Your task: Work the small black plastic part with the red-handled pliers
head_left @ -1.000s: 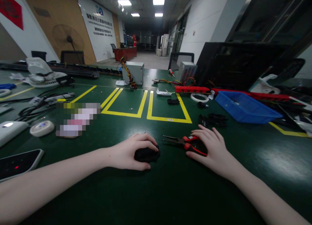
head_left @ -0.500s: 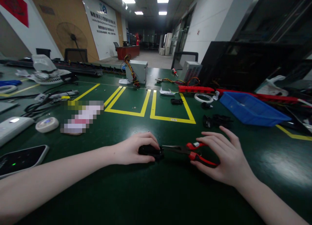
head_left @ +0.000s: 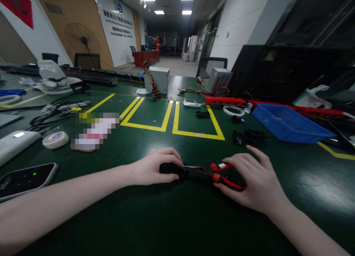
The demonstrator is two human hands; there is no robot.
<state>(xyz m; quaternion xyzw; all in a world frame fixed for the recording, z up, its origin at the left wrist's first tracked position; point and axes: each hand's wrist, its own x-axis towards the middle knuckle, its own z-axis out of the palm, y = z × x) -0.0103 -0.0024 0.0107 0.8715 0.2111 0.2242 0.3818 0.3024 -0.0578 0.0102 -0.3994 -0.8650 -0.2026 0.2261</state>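
— The dark green matted workbench [head_left: 177, 219] runs off toward a dim hall, with yellow tape rectangles [head_left: 172, 127] marked at its middle. Where are the hands?

— Both are at the near edge. The left hand [head_left: 154, 170] is wrapped round a small black plastic part [head_left: 169, 168], pinning it to the mat. The right hand [head_left: 256, 182] lies closed over the handles of the red-handled long-nose steel pliers [head_left: 215, 173], thumb on the near handle, fingers over the far one.

— And the pliers' tips?

— They point left and meet the part, just right of the left hand. Whether they bite it cannot be told.

— How would these handle?

— The part looks light, stiff and smooth, so it would likely skid unless pressed down from above. The pliers look rigid and heavier. Their sleeved handles offer the surer hold, not the bare metal.

— Anything nearby?

— A blue plastic bin [head_left: 288, 123] sits far right, and a dark phone [head_left: 26, 179] near left.
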